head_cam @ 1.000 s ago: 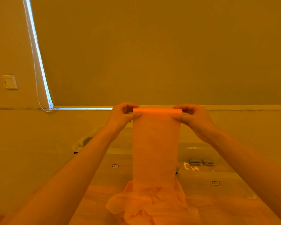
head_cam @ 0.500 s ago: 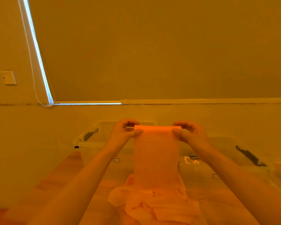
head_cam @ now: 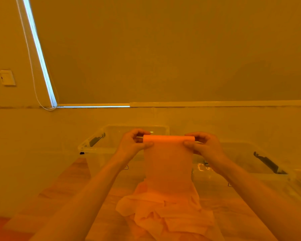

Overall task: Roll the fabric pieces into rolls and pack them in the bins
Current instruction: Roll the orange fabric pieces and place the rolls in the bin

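Lowered toward the bins (head_cam: 111, 148), both hands' fingers (head_cam: 189, 143) pinch the fabric roll (head_cam: 169, 138).

A closed roller blind (head_cam: 172, 49) is covering the window and filling most of the upper view, with daylight leaking in along its left edge and part of its bottom edge. A beaded pull cord (head_cam: 30, 60) is hanging down beside that left edge. A wall switch (head_cam: 6, 77) is sitting on the wall (head_cam: 7, 129) at far left. A wooden floor (head_cam: 64, 186) is showing below.
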Tool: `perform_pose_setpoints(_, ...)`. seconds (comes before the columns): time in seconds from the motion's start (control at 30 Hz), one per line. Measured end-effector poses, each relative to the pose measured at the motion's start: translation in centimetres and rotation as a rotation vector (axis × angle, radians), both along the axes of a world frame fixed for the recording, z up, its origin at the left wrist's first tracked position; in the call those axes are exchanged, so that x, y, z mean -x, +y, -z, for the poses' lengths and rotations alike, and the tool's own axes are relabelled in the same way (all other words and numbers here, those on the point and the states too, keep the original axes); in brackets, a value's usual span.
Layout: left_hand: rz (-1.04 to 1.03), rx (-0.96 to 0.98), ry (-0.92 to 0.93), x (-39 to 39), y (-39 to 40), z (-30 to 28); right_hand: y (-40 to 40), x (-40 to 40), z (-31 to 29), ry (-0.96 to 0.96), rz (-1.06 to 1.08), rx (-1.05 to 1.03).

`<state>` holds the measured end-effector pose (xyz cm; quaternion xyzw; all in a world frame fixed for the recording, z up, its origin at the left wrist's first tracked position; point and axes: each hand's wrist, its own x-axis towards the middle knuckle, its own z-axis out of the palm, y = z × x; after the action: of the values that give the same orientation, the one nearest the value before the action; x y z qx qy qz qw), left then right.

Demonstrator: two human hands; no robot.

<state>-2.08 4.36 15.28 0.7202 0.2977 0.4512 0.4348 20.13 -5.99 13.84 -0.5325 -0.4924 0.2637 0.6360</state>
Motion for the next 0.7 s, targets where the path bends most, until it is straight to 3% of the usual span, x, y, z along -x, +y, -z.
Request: perform_pose_setpoints(0.7,-0.024,0.01,0.028,0.08,-0.17,0.43,0.23,0.03,0.65,-0.008,0.0,-0.015)
